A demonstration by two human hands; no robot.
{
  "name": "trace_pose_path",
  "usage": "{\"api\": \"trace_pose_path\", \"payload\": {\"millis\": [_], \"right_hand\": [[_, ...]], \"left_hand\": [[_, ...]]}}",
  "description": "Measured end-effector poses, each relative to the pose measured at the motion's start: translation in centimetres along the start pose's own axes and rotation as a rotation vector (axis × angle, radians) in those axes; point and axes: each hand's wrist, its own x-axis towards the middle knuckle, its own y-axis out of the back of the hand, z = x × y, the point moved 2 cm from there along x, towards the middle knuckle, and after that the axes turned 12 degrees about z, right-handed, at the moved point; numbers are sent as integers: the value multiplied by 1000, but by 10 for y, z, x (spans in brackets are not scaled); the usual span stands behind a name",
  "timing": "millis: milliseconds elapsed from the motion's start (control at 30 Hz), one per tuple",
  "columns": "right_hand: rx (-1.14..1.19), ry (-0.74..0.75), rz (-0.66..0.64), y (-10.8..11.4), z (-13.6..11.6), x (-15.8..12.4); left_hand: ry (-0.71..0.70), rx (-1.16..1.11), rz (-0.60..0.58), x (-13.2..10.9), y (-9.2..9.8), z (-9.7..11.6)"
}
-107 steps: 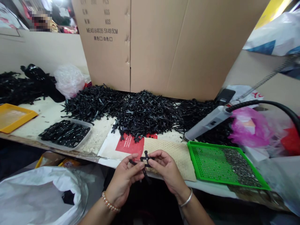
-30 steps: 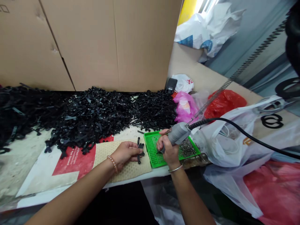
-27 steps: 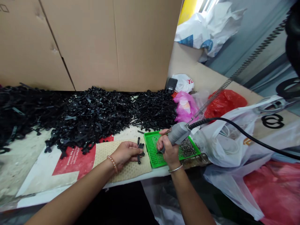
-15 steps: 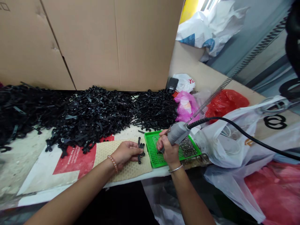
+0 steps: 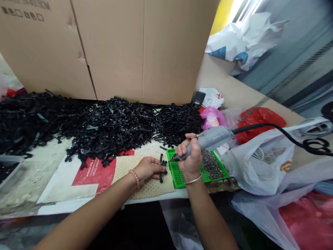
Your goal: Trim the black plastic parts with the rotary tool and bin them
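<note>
My left hand (image 5: 149, 169) pinches a small black plastic part (image 5: 163, 168) with several arms, over a tan honeycomb-patterned pad (image 5: 130, 173). My right hand (image 5: 191, 156) is wrapped round a grey electric screwdriver (image 5: 213, 137), which lies tilted with its bit pointing left toward the black part. A small gap seems to separate the bit's tip from the part. Below the right hand sits a green perforated tray (image 5: 179, 178), with many small metal screws (image 5: 212, 165) in its right half.
Heaps of black parts (image 5: 117, 125) line the back of the table before a large cardboard box (image 5: 117, 48). Plastic bags (image 5: 262, 166) crowd the right side. A black cable (image 5: 273, 128) runs right from the screwdriver. A white container (image 5: 13, 170) stands at far left.
My right hand has lifted the screwdriver from over the tray and swung it flatter, its bit now beside the black part. The left hand keeps its pinch. The whole view has shifted.
</note>
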Motion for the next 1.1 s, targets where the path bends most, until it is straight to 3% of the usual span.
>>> {"api": "trace_pose_path", "payload": {"millis": [200,1100], "right_hand": [[-63,-38,-8,-9,22,0],[-53,-19,-34,-6,28,0]], "left_hand": [[-22,23,-7,3,0,-1],[-12,4,3,6,1,-5]]}}
